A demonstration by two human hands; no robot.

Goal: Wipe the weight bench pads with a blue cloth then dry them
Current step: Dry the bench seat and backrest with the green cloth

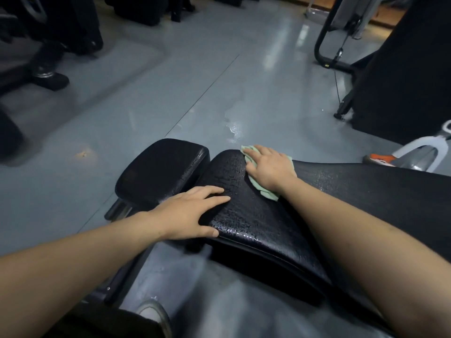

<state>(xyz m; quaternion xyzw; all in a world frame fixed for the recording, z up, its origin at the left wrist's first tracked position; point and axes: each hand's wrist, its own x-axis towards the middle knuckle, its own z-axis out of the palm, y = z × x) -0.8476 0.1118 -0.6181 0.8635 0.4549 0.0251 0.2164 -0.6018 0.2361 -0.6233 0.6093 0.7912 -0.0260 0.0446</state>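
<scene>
Two bare hands rest on a black padded weight bench, seen from above by the person leaning over it. The long back pad [256, 215] is the landmark: it runs from the lower middle out to the right, its cracked vinyl surface glistening with wet beads. The right hand [268, 169] lies flat at the pad's far edge, fingers spread and palm down, pressing a pale green-looking cloth [267, 192] against the vinyl. The cloth shows beyond the fingertips and again under the wrist; the hand pins it flat and does not close around it. The left hand [192, 213] sits on the pad's near left corner, open, fingers laid across the top and thumb hooked along the front edge, holding nothing. Just left of the back pad, and separated from it by a narrow gap, is the smaller seat pad [161, 172], also black and shiny. Under both pads is a glossy grey floor [170, 98], with a small wet patch just beyond the back pad's far edge. Dark gym machines [402, 69] stand well beyond the pad, to the right and the left. A grey shoe tip [153, 313] shows below the pad.
</scene>
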